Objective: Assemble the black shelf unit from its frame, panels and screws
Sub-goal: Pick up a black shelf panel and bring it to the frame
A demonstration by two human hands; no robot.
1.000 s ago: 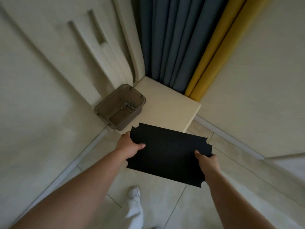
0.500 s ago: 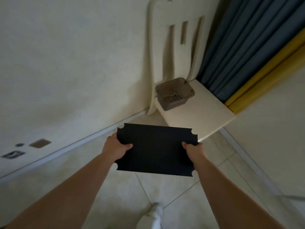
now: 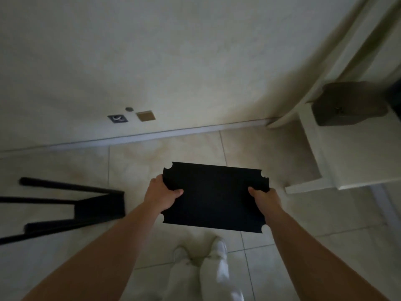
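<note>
Black and flat, the panel (image 3: 213,197) sits at the centre of the frame, carried above the tiled floor (image 3: 173,153) by both hands. The left hand (image 3: 161,195) grips its left edge with the thumb curled over the top face and the fingers hidden beneath; the right hand (image 3: 263,199) holds the right edge the same way, thumb on top. Notches are cut at the panel's corners — presumably where the frame's posts pass.

At the left edge of the frame lies the black frame (image 3: 86,205), tipped on its side on the floor, its legs running off to the left. One end seems closed by a dark surface, though blur makes this uncertain. I judge the job to be at an early or middle stage: this panel is not yet seated, and fastening with screws remains.

At the upper right, a pale chair (image 3: 358,153) holds a brownish tub (image 3: 349,103) — its contents are too blurred to make out. White-clad legs and shoes (image 3: 217,246) show at the bottom centre. Between panel and frame only open floor shows; nothing appears to bar the way.
</note>
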